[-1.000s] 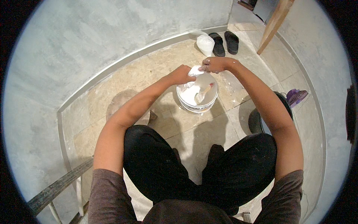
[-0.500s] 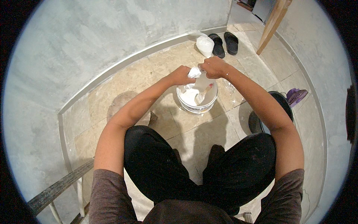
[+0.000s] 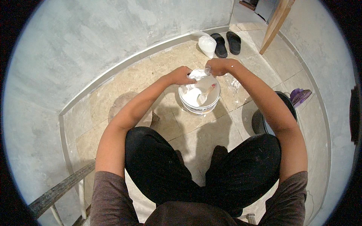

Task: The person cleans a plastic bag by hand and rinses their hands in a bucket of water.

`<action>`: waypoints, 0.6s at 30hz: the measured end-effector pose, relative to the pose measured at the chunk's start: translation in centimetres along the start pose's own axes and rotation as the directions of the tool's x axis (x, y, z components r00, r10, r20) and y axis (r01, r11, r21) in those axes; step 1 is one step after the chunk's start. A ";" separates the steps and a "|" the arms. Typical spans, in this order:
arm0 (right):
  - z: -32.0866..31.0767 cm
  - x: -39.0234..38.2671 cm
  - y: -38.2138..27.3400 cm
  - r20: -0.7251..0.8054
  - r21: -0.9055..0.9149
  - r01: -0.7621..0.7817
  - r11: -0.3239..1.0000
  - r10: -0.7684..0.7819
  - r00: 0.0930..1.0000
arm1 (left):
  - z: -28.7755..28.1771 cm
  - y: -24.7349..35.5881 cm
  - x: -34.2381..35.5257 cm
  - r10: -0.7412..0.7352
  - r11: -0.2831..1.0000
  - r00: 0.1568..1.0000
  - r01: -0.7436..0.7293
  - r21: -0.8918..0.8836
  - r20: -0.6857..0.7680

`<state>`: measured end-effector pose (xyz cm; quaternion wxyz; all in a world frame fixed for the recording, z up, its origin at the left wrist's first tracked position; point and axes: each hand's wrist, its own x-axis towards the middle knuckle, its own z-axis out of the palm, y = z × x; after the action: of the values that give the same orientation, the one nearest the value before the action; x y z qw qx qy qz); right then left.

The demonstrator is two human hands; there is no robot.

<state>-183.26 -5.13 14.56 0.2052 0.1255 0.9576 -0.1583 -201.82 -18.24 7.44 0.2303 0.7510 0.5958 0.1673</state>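
I grip a crumpled white plastic bag (image 3: pixel 197 74) with both hands over a white bucket (image 3: pixel 200 108). My left hand (image 3: pixel 181 76) holds its left side above the bucket's left rim; my right hand (image 3: pixel 218 67) pinches the clear right end just beyond the back rim, higher than the left. Inside the bucket lie a white substance (image 3: pixel 192 95) and a tool (image 3: pixel 205 94) with a pale handle and red tip, its lower part hard to make out.
A filled white bag (image 3: pixel 207 46) stands beside black slides (image 3: pixel 233 43) at the back. A black tub (image 3: pixel 257 122) and purple slatted object (image 3: pixel 301 96) are right, a round wooden piece (image 3: pixel 122 103) left, a rail (image 3: pixel 60 185) lower left, a leaning plank (image 3: pixel 277 26) back right.
My hands have moved slightly apart, the right one to the right, and the bag between them looks more drawn out. The bucket stays in place.
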 end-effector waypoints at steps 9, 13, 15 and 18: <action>0.5 -1.1 -1.7 -0.216 -0.273 -0.031 0.962 -0.030 0.976 | -0.1 0.4 0.0 -0.019 0.999 1.000 0.020 0.028 -0.010; 1.0 -0.7 -1.4 -0.283 -0.236 -0.023 0.972 -0.046 0.958 | -0.1 0.4 -0.1 0.000 0.995 1.000 0.000 -0.100 0.002; 1.1 -0.5 -1.2 -0.267 -0.192 -0.038 0.981 -0.015 0.964 | -0.3 0.8 -0.1 0.015 0.992 1.000 -0.015 -0.124 0.003; 1.5 -0.1 -0.7 -0.187 -0.098 -0.041 0.994 0.022 0.982 | -0.1 2.4 0.1 0.044 0.992 0.996 -0.053 -0.119 -0.079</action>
<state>-182.90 -6.28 13.47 0.1234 0.1442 0.9773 -0.0940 -199.89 -18.56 8.82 0.2482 0.7430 0.5745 0.2372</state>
